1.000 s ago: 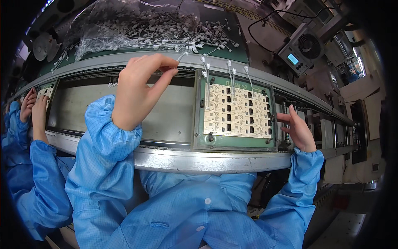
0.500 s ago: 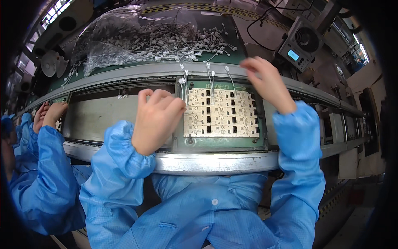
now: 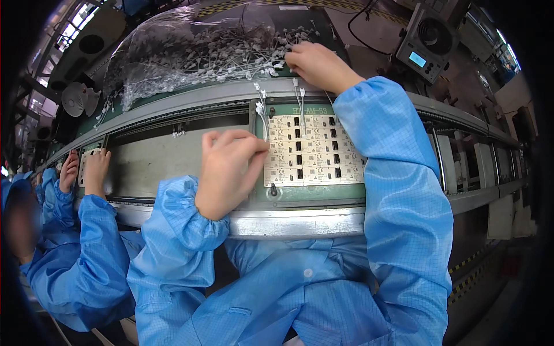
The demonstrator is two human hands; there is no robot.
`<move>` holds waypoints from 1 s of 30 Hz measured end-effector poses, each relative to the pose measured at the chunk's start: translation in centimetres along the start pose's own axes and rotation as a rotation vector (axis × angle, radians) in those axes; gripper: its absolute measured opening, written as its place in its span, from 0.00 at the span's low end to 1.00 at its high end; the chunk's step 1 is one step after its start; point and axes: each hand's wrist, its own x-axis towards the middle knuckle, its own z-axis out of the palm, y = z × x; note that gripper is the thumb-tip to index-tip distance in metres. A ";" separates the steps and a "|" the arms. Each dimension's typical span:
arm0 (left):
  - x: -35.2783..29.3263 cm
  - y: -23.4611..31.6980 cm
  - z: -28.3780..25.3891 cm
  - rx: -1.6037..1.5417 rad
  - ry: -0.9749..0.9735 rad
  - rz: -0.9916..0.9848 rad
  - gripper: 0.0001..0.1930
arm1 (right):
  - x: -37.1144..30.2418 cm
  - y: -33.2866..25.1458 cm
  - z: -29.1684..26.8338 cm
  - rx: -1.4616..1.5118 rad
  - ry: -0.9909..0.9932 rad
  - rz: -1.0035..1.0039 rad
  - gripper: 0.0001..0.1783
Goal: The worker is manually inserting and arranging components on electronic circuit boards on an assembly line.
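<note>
My left hand is pinched at the left edge of a panel of pale circuit boards with rows of black parts. Thin white connector cables run over the far rail down to its fingertips, where I take it to grip one; the exact contact is hidden. Another cable hangs over the rail onto the panel's second column. My right hand reaches past the far rail to the near right edge of a heap of white connector cables. Its fingers are curled together, and what they hold cannot be made out.
The panel sits in a green fixture between two metal rails. Clear plastic film covers the heap's left side. A device with a fan and lit screen stands back right, a small white fan at left. A co-worker's hands work further left.
My right hand has moved left and away from me, from above the rail to the cable heap. My left hand stays pinched at the panel's left edge. The whole view has shifted slightly.
</note>
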 end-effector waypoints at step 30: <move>-0.8 1.0 1.1 0.157 -0.117 -0.163 0.06 | -11.9 1.0 -9.1 0.937 0.624 0.587 0.12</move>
